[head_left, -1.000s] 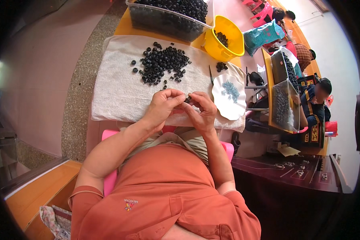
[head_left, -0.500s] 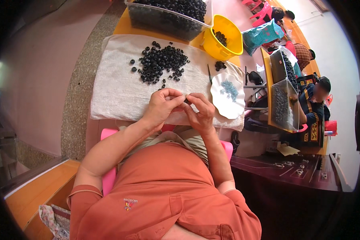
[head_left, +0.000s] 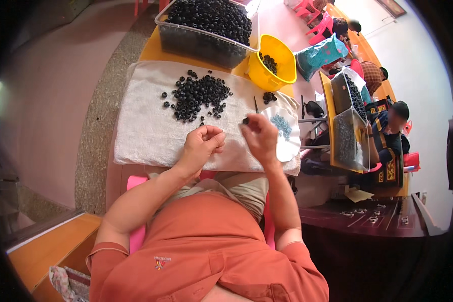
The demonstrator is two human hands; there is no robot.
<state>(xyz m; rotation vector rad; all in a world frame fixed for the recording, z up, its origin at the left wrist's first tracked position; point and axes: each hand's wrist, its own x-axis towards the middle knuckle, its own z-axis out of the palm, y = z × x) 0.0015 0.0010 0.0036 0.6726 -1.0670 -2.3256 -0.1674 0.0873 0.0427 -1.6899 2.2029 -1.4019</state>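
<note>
My left hand [head_left: 202, 147] hovers over the near part of a white cloth [head_left: 151, 136], thumb and fingertips pinched together; anything between them is hidden or too small to see. To its right, my right hand [head_left: 261, 138] is raised beside a scalloped white dish [head_left: 289, 148] and partly covers it. A small black round piece [head_left: 245, 121] sits at the tips of its thumb and forefinger. Small light-blue bits [head_left: 283, 125] lie in the dish. Beyond my hands spreads a pile of black, bead-like round pieces [head_left: 194, 95], some with holes through them.
A clear plastic bin [head_left: 201, 48] full of black pieces stands at the back. Next to it is a yellow tub [head_left: 264, 75], with a small cluster of black pieces [head_left: 269, 97] and a thin dark tool [head_left: 256, 104] nearby. People work at tables to the right [head_left: 327, 110].
My hands, together before, have come apart. The right one has moved right toward the dish with the black piece, while the left stays pinched. The whole view has shifted slightly.
</note>
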